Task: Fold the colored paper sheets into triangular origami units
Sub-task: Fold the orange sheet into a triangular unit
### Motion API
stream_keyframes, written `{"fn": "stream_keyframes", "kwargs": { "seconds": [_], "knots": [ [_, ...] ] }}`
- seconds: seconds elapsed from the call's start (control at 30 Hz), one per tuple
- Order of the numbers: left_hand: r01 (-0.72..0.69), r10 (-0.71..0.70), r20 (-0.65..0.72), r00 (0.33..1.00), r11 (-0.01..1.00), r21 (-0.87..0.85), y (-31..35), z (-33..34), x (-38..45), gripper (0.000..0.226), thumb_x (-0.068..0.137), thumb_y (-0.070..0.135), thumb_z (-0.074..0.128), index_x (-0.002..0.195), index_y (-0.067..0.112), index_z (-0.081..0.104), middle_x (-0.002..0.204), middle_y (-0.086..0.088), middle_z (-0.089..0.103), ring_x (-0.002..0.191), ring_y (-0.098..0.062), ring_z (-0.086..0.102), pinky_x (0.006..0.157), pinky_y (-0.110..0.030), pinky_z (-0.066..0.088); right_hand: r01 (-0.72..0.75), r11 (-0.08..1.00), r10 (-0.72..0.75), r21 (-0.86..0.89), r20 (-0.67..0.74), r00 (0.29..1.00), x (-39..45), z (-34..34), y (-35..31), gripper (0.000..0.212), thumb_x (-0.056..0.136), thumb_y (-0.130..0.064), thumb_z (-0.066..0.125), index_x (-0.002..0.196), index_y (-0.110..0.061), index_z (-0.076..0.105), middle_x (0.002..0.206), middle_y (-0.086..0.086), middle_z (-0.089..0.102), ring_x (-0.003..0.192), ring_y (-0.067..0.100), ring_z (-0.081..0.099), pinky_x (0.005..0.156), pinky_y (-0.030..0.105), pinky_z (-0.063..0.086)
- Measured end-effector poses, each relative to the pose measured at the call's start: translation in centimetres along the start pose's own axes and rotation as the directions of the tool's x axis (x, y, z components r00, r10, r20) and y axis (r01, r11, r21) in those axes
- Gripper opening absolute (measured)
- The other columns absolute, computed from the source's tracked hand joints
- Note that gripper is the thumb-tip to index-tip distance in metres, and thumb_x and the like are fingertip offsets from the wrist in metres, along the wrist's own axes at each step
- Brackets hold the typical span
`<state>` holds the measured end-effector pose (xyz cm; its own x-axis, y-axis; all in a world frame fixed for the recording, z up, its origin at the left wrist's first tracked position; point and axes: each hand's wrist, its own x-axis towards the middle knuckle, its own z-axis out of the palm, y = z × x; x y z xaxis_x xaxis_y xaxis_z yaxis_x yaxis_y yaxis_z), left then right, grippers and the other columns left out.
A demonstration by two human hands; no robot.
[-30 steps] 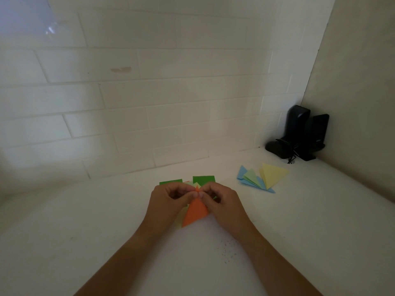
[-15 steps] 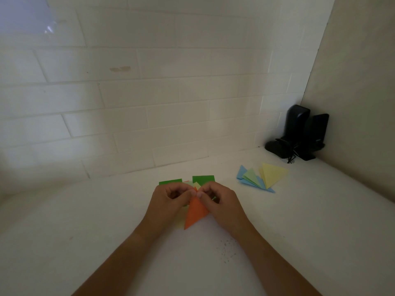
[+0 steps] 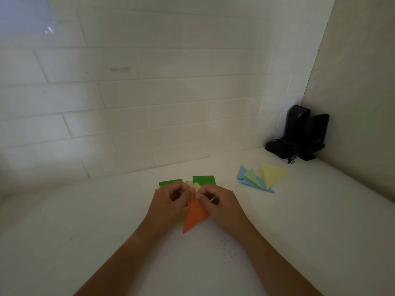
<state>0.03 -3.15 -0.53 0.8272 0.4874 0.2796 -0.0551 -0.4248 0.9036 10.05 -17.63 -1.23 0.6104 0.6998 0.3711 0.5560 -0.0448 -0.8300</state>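
Orange paper triangle point(image 3: 195, 214): hangs point-down below both pinches.
Left hand point(image 3: 171, 201): fingers curled, pinching its top corner.
Right hand point(image 3: 215, 201): pinching the same corner.

Folded orange triangle point(image 3: 195, 214) points toward the viewer, over seemingly unfolded green sheets point(image 3: 203, 179).

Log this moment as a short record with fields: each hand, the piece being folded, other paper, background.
left hand: pinches the top of the orange paper
right hand: pinches the same top from the other side
orange paper: folded to a narrow triangle, tip towards the person
green sheets: flat, just beyond the hands
finished units: blue, green, yellow, fanned at right
black devices: in the corner
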Motion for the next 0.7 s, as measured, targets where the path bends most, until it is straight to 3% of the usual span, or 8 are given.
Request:
{"fn": "stream_keyframes", "kwargs": {
  "seconds": [0.1, 0.17, 0.37, 0.47, 0.7],
  "knots": [
    [-0.002, 0.002, 0.014, 1.000, 1.000, -0.031, 0.09, -0.16, -0.01, 0.021, 0.098, 0.005, 0.063, 0.077, 0.006, 0.069, 0.073, -0.012, 0.067, 0.069, -0.014, 0.062, 0.074, -0.038, 0.055, 0.008, 1.000, -0.008, -0.005, 0.010, 1.000, -0.06, 0.10, -0.06, 0.018, 0.098, -0.013, 0.065, 0.083, -0.020, 0.070, 0.076, -0.013, 0.065, 0.073, 0.001, 0.059, 0.066, 0.014, 0.044],
    [0.008, -0.008, 0.006, 1.000, 0.998, -0.057, 0.06, -0.15, -0.01, 0.022, 0.098, 0.004, 0.063, 0.077, 0.005, 0.068, 0.073, -0.013, 0.066, 0.069, -0.015, 0.061, 0.074, -0.039, 0.056, -0.007, 1.000, 0.007, 0.000, 0.017, 1.000, -0.06, 0.15, 0.02, 0.017, 0.098, -0.012, 0.064, 0.083, -0.017, 0.070, 0.075, -0.015, 0.064, 0.072, 0.001, 0.058, 0.066, 0.014, 0.044],
    [0.037, -0.037, 0.013, 0.999, 0.997, -0.070, -0.10, -0.08, 0.00, 0.016, 0.098, 0.011, 0.068, 0.083, 0.007, 0.073, 0.067, 0.001, 0.069, 0.061, -0.009, 0.062, 0.065, -0.019, 0.048, -0.020, 1.000, 0.019, -0.022, -0.039, 0.999, 0.18, 0.11, 0.36, 0.024, 0.100, -0.013, 0.062, 0.080, -0.025, 0.063, 0.072, -0.014, 0.060, 0.068, 0.001, 0.053, 0.064, 0.013, 0.041],
    [0.054, -0.050, 0.061, 0.997, 0.997, -0.056, -0.05, 0.22, -0.18, 0.008, 0.093, 0.016, 0.076, 0.085, 0.014, 0.078, 0.076, -0.004, 0.075, 0.067, -0.009, 0.067, 0.065, -0.018, 0.050, -0.036, 0.999, 0.035, -0.013, -0.113, 0.993, 0.17, -0.02, 0.54, 0.025, 0.101, -0.014, 0.061, 0.079, -0.026, 0.061, 0.071, -0.013, 0.058, 0.066, 0.001, 0.051, 0.062, 0.013, 0.039],
    [0.046, -0.043, 0.058, 0.997, 0.998, -0.049, 0.02, 0.10, -0.10, 0.021, 0.094, 0.010, 0.073, 0.074, 0.012, 0.076, 0.064, 0.003, 0.068, 0.061, -0.006, 0.059, 0.061, -0.016, 0.044, -0.042, 0.999, 0.040, -0.015, -0.116, 0.992, 0.23, 0.03, 0.76, 0.021, 0.101, -0.018, 0.063, 0.080, -0.021, 0.063, 0.070, -0.012, 0.058, 0.065, 0.001, 0.050, 0.061, 0.013, 0.039]
  ]
}}
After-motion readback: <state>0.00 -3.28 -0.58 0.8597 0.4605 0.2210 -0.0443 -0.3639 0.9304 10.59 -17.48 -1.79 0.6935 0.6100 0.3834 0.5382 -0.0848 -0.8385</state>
